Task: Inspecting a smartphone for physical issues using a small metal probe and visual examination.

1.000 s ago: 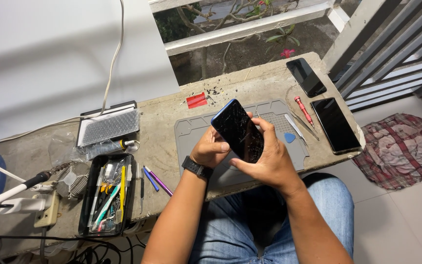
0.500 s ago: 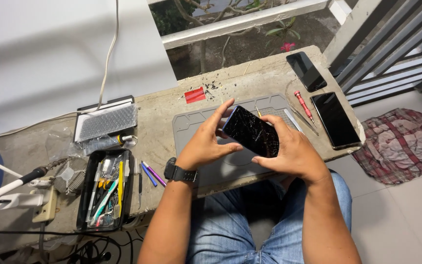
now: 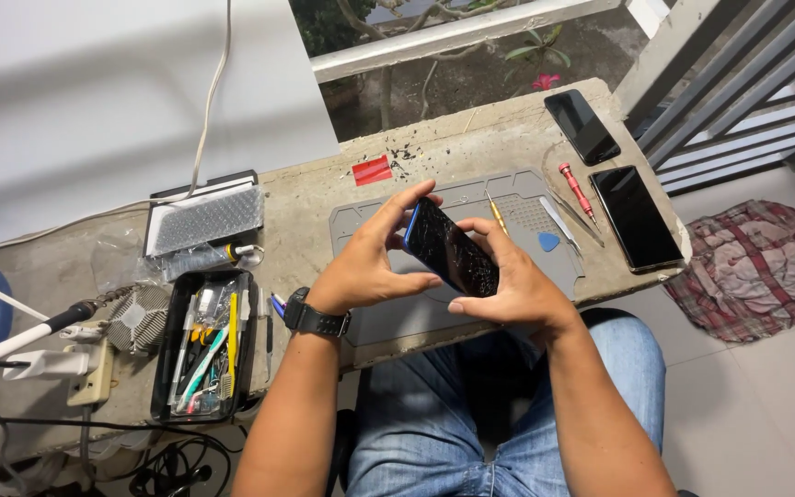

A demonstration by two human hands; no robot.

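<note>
A dark smartphone with a cracked screen and a blue edge is held above the grey work mat. My left hand grips its upper left end, fingertips over the top edge. My right hand cups its lower right end from below. The phone lies tilted, screen facing up. A black watch is on my left wrist.
Two more dark phones lie at the right of the concrete bench. A red-handled screwdriver, a blue pick and thin tools sit on the mat. A black tool tray and a bubble-wrapped box are at left.
The phone has been turned from upright to a flatter, sideways tilt, and both hands have shifted to grip it by its ends. The camera view has moved slightly.
</note>
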